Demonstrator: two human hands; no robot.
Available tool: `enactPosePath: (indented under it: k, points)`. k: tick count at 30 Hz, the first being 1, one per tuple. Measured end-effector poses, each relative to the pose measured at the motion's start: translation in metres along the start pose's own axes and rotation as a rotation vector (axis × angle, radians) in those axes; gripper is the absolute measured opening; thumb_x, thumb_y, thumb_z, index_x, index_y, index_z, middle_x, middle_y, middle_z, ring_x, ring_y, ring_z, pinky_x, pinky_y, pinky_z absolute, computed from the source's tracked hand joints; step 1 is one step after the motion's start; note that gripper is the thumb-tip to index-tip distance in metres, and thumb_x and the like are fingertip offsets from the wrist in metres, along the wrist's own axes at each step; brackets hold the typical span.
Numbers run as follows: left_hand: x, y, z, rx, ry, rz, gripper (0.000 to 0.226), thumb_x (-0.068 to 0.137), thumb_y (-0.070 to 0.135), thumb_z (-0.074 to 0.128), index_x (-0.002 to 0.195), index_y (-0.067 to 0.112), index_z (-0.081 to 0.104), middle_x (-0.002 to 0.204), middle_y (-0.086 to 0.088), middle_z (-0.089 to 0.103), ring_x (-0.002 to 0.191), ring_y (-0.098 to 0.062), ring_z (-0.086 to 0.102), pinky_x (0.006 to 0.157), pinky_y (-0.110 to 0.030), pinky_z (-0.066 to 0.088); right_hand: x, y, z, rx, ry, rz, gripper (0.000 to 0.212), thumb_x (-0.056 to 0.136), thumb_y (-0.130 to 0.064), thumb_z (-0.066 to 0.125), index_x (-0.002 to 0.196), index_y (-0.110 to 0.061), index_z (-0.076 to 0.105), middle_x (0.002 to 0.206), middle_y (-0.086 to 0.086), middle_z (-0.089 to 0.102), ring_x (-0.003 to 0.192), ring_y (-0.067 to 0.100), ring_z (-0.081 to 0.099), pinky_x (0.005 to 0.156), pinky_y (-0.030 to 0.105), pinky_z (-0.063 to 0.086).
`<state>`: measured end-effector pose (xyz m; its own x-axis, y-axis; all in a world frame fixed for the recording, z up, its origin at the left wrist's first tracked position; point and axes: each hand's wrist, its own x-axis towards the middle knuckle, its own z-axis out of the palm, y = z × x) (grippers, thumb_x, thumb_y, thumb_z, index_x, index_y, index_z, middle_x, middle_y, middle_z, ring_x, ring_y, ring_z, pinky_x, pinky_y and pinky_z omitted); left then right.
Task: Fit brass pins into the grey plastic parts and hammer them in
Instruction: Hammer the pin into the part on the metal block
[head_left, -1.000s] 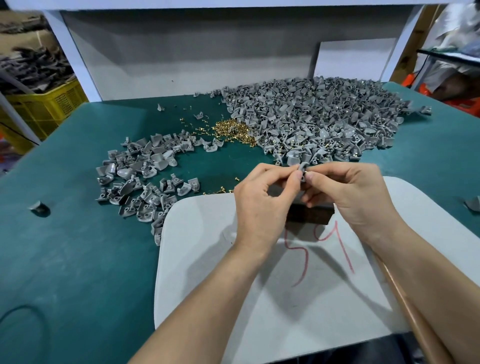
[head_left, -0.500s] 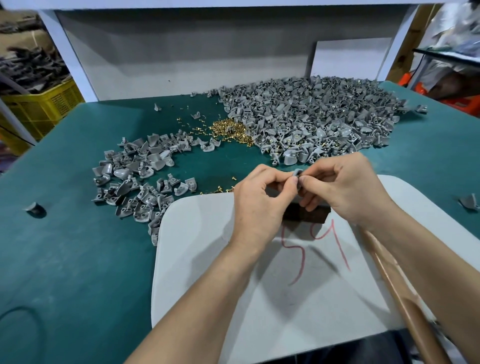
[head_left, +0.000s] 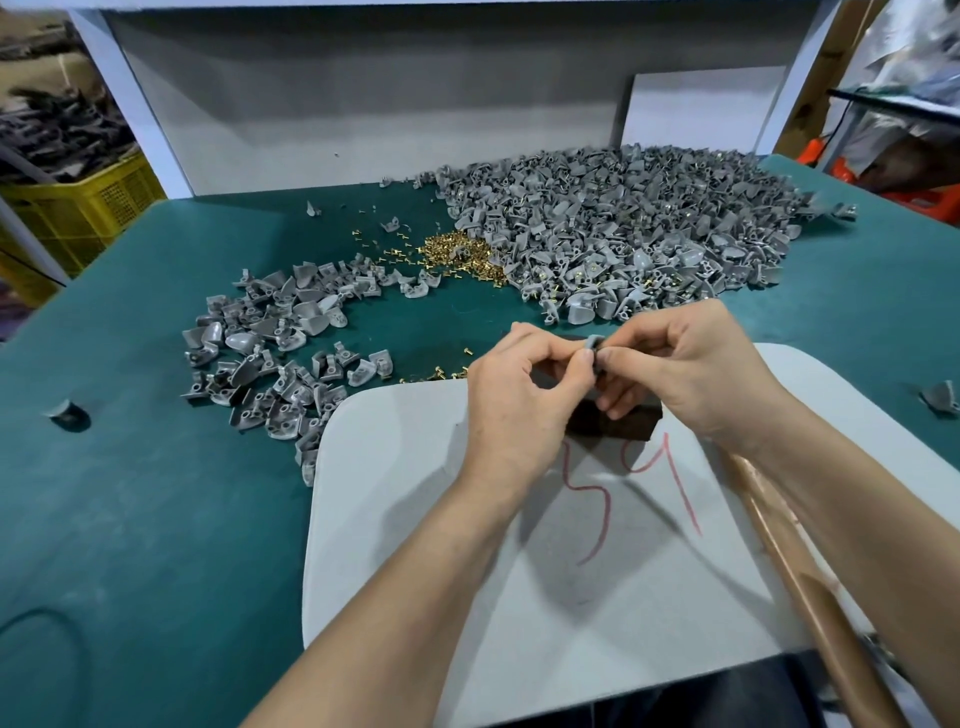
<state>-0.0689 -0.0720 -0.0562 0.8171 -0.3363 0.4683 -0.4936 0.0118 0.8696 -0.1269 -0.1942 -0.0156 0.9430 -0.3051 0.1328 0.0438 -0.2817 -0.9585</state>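
Both hands — left hand (head_left: 519, 400), right hand (head_left: 680, 374) — pinch one grey plastic part (head_left: 595, 344) between closed fingertips above a dark block (head_left: 613, 423) on the white board (head_left: 415, 519).

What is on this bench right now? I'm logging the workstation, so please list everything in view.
Grey plastic parts, large pile: too many to count, grey, far right of the table.
Grey plastic parts, small pile: dozens, grey, left of centre.
Brass pins: a heap plus strays, gold, between the piles.
Board: one, pale grey, red marks, near edge.
Dark block: one, on the board, under the hands.
Wooden handle: one, brown, right of the board.
Table: one, teal.
Crate: one, yellow, far left.
Left hand and right hand: fingers pinching one grey part.
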Motion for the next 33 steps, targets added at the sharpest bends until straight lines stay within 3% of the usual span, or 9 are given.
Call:
enactPosePath:
  k: [9, 13, 17, 20, 25, 27, 30, 33]
  points:
    - [-0.001, -0.001, 0.001, 0.009, 0.004, -0.010, 0.009, 0.082, 0.005, 0.070, 0.076, 0.010, 0.073, 0.073, 0.000, 0.062, 0.070, -0.012, 0.057, 0.078, -0.026, 0.045, 0.000, 0.003, 0.000, 0.053, -0.005, 0.035, 0.017, 0.088, 0.010, 0.053, 0.073, 0.006, 0.061, 0.051, 0.010, 0.063, 0.043, 0.018, 0.062, 0.046, 0.024, 0.054]
    - [0.004, -0.002, -0.003, 0.013, 0.018, 0.014, 0.006, 0.084, 0.013, 0.067, 0.085, 0.014, 0.073, 0.080, 0.006, 0.063, 0.077, -0.004, 0.059, 0.075, -0.021, 0.046, 0.003, -0.003, -0.001, 0.046, -0.016, 0.030, 0.011, 0.089, 0.008, 0.053, 0.084, 0.013, 0.061, 0.056, 0.014, 0.062, 0.044, 0.016, 0.062, 0.047, 0.023, 0.054]
    - [0.006, -0.001, -0.007, 0.107, -0.055, 0.126, 0.036, 0.083, 0.018, 0.065, 0.119, 0.024, 0.064, 0.102, 0.005, 0.066, 0.097, -0.004, 0.060, 0.091, -0.020, 0.046, 0.010, -0.008, 0.004, -0.154, 0.021, 0.017, 0.026, 0.091, 0.004, 0.053, 0.068, -0.003, 0.063, 0.052, 0.011, 0.060, 0.041, 0.017, 0.060, 0.042, 0.026, 0.053]
    - [0.007, -0.004, -0.009, 0.133, -0.078, 0.221, 0.037, 0.079, 0.000, 0.064, 0.112, 0.015, 0.068, 0.106, 0.002, 0.068, 0.100, -0.003, 0.061, 0.094, -0.021, 0.046, 0.013, -0.009, 0.006, -0.284, 0.078, -0.020, 0.030, 0.088, 0.001, 0.055, 0.061, -0.010, 0.061, 0.045, 0.003, 0.059, 0.038, 0.017, 0.057, 0.042, 0.028, 0.050]
    - [0.012, 0.001, -0.010, -0.214, -0.131, -0.135, 0.023, 0.088, -0.001, 0.061, 0.107, 0.009, 0.070, 0.098, 0.001, 0.072, 0.090, -0.002, 0.067, 0.084, -0.015, 0.049, 0.008, -0.015, -0.006, -0.240, 0.076, -0.084, 0.021, 0.087, -0.001, 0.058, 0.067, -0.003, 0.063, 0.047, -0.001, 0.057, 0.038, 0.014, 0.053, 0.037, 0.021, 0.043]
    - [0.014, 0.003, -0.011, -0.361, -0.162, -0.244, 0.019, 0.090, 0.003, 0.060, 0.102, 0.013, 0.070, 0.095, -0.006, 0.072, 0.089, -0.014, 0.071, 0.086, -0.025, 0.053, 0.003, -0.017, -0.010, -0.205, 0.070, -0.120, 0.017, 0.086, 0.001, 0.059, 0.070, -0.007, 0.061, 0.053, -0.004, 0.056, 0.040, 0.014, 0.053, 0.039, 0.022, 0.044]
    - [0.015, 0.004, -0.012, -0.442, -0.172, -0.275, 0.018, 0.091, 0.006, 0.058, 0.104, 0.012, 0.068, 0.103, -0.017, 0.070, 0.101, -0.034, 0.067, 0.097, -0.047, 0.049, -0.003, -0.012, -0.009, -0.094, 0.033, -0.145, 0.012, 0.085, 0.004, 0.062, 0.081, -0.006, 0.058, 0.063, -0.005, 0.057, 0.048, 0.014, 0.057, 0.045, 0.028, 0.051]
    - [0.014, 0.005, -0.012, -0.471, -0.188, -0.296, 0.018, 0.091, 0.005, 0.057, 0.106, 0.008, 0.067, 0.098, -0.016, 0.071, 0.098, -0.034, 0.068, 0.095, -0.043, 0.051, -0.007, -0.006, -0.007, -0.031, 0.044, -0.204, 0.020, 0.083, 0.006, 0.064, 0.089, -0.013, 0.059, 0.074, -0.005, 0.058, 0.055, 0.012, 0.060, 0.050, 0.027, 0.053]
